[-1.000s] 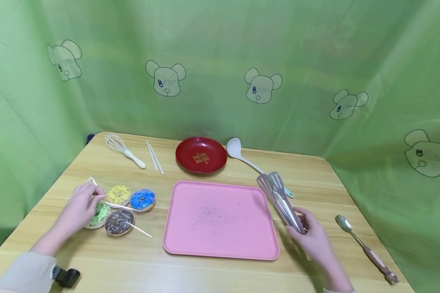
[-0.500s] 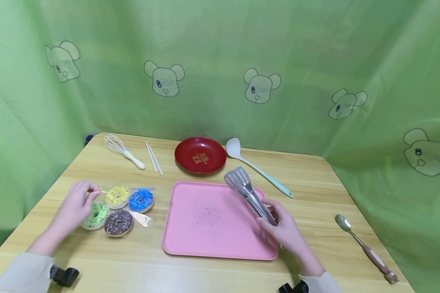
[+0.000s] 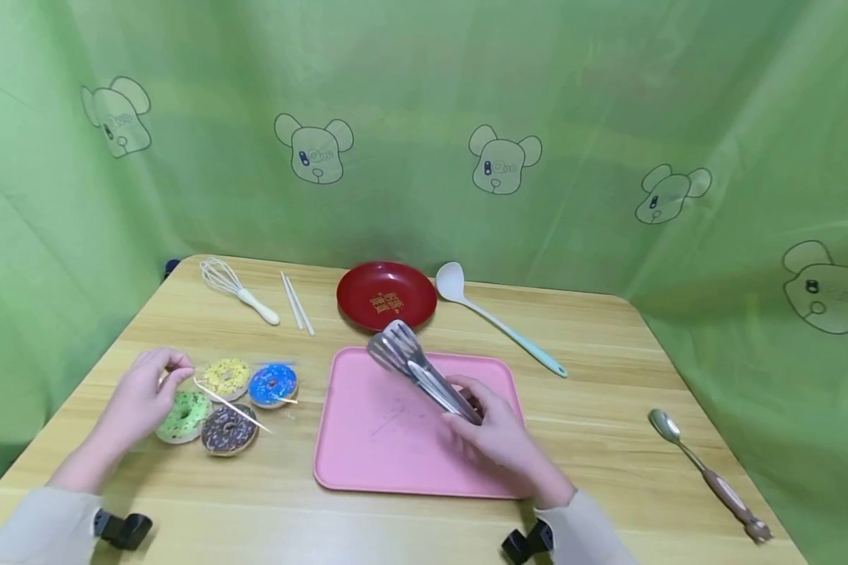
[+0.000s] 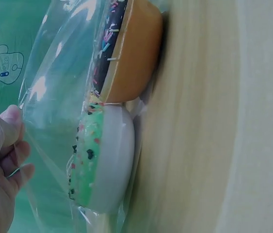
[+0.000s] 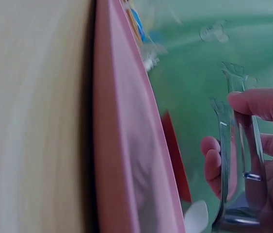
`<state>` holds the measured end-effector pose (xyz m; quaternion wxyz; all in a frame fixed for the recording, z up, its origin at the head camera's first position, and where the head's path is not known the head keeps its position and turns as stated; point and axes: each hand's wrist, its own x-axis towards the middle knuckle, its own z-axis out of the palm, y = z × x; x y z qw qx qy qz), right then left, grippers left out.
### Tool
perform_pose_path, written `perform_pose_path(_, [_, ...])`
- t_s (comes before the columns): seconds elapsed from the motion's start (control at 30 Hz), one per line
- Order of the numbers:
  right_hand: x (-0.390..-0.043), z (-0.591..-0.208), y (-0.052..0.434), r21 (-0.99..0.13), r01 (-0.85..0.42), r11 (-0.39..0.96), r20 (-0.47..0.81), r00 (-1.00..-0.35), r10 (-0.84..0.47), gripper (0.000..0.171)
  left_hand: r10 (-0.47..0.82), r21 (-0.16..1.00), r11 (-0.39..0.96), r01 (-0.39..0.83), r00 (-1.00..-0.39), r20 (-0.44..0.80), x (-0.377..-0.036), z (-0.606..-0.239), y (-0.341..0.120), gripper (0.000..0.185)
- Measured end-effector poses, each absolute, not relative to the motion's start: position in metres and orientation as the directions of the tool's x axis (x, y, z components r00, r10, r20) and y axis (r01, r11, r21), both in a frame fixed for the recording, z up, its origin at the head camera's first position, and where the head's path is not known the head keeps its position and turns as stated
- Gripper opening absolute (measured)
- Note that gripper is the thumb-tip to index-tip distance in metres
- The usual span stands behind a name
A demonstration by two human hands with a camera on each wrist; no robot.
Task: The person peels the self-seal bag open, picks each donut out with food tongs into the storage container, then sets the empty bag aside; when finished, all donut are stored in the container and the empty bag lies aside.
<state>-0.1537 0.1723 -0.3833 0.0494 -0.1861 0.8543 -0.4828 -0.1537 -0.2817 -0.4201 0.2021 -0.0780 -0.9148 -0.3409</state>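
Curtain (image 3: 410, 71): green, printed mouse-eared heads, along the back and sides.
Desk (image 3: 240, 518): wood-grain, utensils and donuts (image 3: 217, 438) on it.
Tray (image 3: 389, 475): pink, mid-desk. Just changed: tongs (image 3: 429, 378) came left from its right edge to above it. Likely meaning: tool brought nearer the donuts, none gripped yet.
Clear bag (image 4: 54, 97): left wrist view shows film lifted off the donuts; head view gives mostly glare streaks.
Plate (image 3: 396, 294): red, gold lettering, behind tray.
Tongs: metal, slotted heads. Head view has heads overlapping; right wrist view shows arms apart, nothing between.
Right hand (image 3: 493, 428): grips tongs, thumb on one arm, fingers opposite.
Left hand (image 3: 137, 396): pinches bag edge, over green donut side.
Donuts: four, clustered left of tray. Yellow donut (image 3: 236, 369) and blue donut (image 3: 263, 392) behind; green donut (image 3: 182, 428), chocolate donut in front. Inside bag or just beneath film: can't tell.
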Motion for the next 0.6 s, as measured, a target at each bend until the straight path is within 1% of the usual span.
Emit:
perform_pose_path(0.17, [-0.160, -0.402, 0.158, -0.861, -0.252, 0.441, 0.027, -0.890, -0.455, 0.050, -0.007, 0.600, 0.752, 0.273, -0.907, 0.422, -0.154, -0.421, -0.282, 0.006])
perform_pose_path(0.3, [-0.163, -0.414, 0.148, -0.859, -0.280, 0.429, 0.023, -0.857, -0.514, 0.046, -0.015, 0.579, 0.765, 0.282, -0.891, 0.453, -0.153, -0.422, -0.283, 0.007])
perform_pose_path(0.37, [-0.163, -0.416, 0.142, -0.833, -0.333, 0.442, 0.056, -0.845, -0.532, 0.044, -0.019, 0.580, 0.765, 0.281, -0.890, 0.456, -0.153, -0.422, -0.283, 0.006])
perform_pose_path(0.5, [-0.163, -0.418, 0.129, -0.745, -0.440, 0.502, 0.117, -0.826, -0.551, 0.041, -0.027, 0.584, 0.761, 0.282, -0.887, 0.462, -0.153, -0.421, -0.283, 0.004])
perform_pose_path(0.6, [-0.165, -0.420, 0.119, -0.701, -0.468, 0.538, 0.116, -0.819, -0.562, 0.036, -0.032, 0.583, 0.761, 0.285, -0.881, 0.472, -0.153, -0.421, -0.283, 0.003])
